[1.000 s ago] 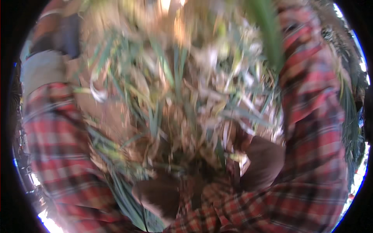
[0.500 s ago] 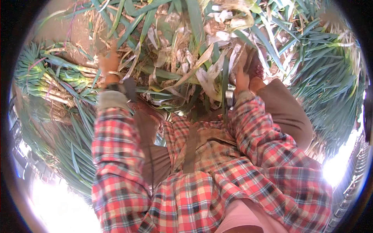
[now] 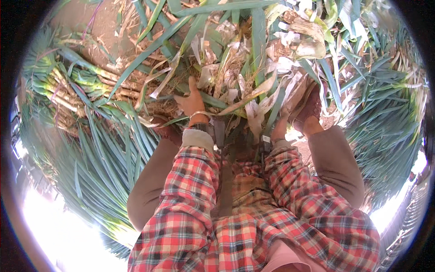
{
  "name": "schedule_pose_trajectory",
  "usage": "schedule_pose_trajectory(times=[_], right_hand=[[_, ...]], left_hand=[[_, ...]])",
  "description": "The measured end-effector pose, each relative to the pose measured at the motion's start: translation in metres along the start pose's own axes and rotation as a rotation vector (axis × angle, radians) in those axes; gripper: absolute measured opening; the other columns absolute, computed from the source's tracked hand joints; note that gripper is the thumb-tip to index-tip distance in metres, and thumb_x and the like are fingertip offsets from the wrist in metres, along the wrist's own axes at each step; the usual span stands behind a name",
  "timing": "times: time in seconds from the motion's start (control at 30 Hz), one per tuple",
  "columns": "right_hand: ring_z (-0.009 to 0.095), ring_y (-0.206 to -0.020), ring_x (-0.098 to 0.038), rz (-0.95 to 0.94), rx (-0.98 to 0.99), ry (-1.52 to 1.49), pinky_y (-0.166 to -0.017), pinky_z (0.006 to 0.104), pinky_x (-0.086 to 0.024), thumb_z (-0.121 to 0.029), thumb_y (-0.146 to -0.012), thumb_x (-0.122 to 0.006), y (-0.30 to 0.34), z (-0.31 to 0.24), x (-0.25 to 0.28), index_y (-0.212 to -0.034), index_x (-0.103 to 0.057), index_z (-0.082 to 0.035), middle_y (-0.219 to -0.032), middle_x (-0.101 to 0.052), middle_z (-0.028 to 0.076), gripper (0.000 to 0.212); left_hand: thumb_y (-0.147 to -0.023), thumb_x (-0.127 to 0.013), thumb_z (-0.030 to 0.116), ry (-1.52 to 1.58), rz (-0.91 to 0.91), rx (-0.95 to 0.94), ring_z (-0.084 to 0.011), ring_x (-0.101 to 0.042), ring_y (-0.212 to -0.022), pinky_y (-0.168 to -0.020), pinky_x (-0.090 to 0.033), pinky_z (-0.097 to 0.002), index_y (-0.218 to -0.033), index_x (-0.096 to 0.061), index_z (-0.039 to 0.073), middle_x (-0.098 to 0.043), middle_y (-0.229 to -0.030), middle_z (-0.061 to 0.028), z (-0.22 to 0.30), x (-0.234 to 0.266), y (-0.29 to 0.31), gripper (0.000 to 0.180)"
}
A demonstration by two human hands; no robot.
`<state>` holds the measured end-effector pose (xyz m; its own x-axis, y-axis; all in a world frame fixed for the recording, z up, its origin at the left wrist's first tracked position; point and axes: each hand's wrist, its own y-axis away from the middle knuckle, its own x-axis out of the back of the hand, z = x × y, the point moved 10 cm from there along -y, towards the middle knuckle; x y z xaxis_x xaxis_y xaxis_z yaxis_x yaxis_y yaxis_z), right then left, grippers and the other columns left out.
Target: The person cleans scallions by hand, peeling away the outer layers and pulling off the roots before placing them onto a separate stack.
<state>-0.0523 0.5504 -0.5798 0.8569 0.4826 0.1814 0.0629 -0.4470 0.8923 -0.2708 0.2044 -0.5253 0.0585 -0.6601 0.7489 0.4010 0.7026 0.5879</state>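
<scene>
Left hand (image 3: 192,102) is spread beside leaves (image 3: 259,45), right hand (image 3: 278,130) hidden, unclear, green bundles (image 3: 385,129) flanking, bare soil (image 3: 74,17) upper left.

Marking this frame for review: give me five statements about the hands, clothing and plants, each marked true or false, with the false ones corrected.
1. The left hand has a pale band at its wrist. True.
2. The shirt sleeves are plain blue. False: the shirt sleeves are plaid, mainly red.
3. Long green leaves lie to the left of the person's left leg. True.
4. The right hand is higher in the picture than the left hand. False: it is lower, close to the sleeve's end.
5. The trousers are white. False: the trousers are brown.
</scene>
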Motion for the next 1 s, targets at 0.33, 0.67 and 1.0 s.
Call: schedule_pose_trajectory(times=[0.33,0.67,1.0], right_hand=[[0.028,-0.112,-0.055,-0.537,-0.099,0.129,-0.098,0.0376,-0.044,-0.046,-0.097,-0.041,0.044,-0.103,-0.185,-0.136,-0.043,-0.006,-0.126,-0.054,0.012,0.055],[0.026,-0.103,-0.059,-0.666,1.106,0.125,-0.087,0.0371,-0.048,-0.037,-0.097,-0.045,0.237,-0.541,-0.316,-0.123,-0.051,-0.004,-0.114,-0.06,0.014,0.043],[0.022,-0.089,-0.062,-0.347,0.599,0.381,-0.075,0.0327,-0.049,-0.024,-0.096,-0.046,0.002,-0.329,-0.21,-0.102,-0.059,-0.005,-0.091,-0.064,0.009,0.024]], left_hand=[[-0.07,-0.074,0.046,-0.013,-0.703,-0.601,-0.0371,-0.062,-0.105,-0.093,-0.047,-0.04,-0.118,-0.06,0.001,-0.065,-0.111,-0.0223,0.172,-0.108,0.082,0.068],[-0.084,-0.059,0.042,-0.157,-0.134,-1.487,-0.0393,-0.063,-0.088,-0.078,-0.05,-0.0456,-0.119,-0.058,0.007,-0.065,-0.094,-0.022,0.504,0.092,0.03,0.05],[-0.083,-0.061,0.045,-0.607,0.155,-0.939,-0.0432,-0.062,-0.091,-0.08,-0.049,-0.0505,-0.108,-0.06,0.005,-0.065,-0.097,-0.0219,0.208,0.203,-0.236,0.047]])
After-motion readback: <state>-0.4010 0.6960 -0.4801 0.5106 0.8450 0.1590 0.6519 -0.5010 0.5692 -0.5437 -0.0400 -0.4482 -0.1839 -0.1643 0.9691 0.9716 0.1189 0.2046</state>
